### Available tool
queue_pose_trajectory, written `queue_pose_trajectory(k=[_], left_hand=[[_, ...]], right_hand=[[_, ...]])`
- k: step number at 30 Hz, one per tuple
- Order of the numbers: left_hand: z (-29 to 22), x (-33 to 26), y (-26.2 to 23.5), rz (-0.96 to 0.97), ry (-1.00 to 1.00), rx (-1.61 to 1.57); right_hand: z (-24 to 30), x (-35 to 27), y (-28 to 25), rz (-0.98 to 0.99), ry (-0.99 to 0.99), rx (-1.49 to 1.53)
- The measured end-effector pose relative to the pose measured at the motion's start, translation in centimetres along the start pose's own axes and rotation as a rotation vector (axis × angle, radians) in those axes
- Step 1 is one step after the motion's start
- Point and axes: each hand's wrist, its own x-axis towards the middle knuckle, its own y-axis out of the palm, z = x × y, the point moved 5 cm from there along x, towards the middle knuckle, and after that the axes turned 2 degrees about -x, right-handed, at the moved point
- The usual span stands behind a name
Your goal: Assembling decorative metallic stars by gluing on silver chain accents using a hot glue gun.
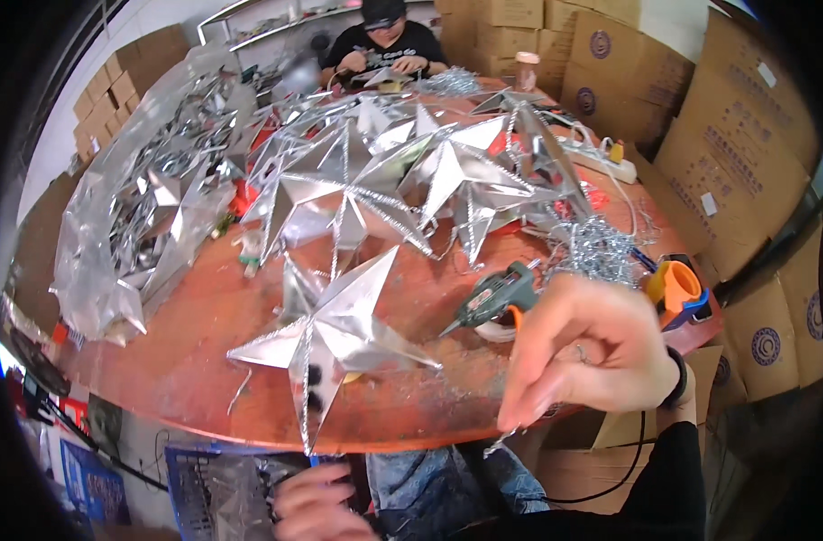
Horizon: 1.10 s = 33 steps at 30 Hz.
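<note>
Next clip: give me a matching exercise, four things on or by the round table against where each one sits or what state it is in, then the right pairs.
Things:
1. glue gun
2. nearest star
3. right hand
4. orange tape dispenser

Places or states:
A. at the table's right rim
B. raised over the near table edge, fingers pointing down
C. lying on the table just left of the right hand, nozzle to the left
D. silver, lying at the near edge, one point reaching past the rim

Pairs: 1-C, 2-D, 3-B, 4-A
</note>
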Motion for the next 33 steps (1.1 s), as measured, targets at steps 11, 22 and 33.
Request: queue_pose_trajectory(k=[11, 22, 33], left_hand=[[2.1, -3.1, 3.6, 0.687, -0.734, 0.237], [2.6, -3.2, 3.3, 0.611, -0.685, 0.259], [1.7, -0.3, -2.1, 0.391, -0.337, 1.173]], right_hand=[[-4.7, 0.8, 2.6, 0.251, 0.001, -0.322], [-4.2, 0.7, 2.3, 0.331, -0.02, -0.453], [-3.8, 0.5, 2.1, 0.319, -0.039, -0.545]])
